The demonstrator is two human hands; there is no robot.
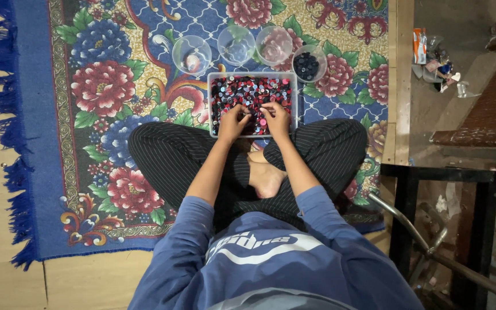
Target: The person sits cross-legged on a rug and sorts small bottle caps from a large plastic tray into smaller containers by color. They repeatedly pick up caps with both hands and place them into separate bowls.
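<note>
Both your hands rest in the tray (214,103) of red and dark buttons (251,92) just beyond your crossed legs. Left hand (233,122) and right hand (275,117) have fingers curled among them; any grip is unclear. Four bowls (192,54) stand beyond.

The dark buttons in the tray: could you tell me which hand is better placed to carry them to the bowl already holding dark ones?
Probably the right hand: the bowl of dark buttons sits just beyond the tray's right corner, while the left hand is farther away.
</note>
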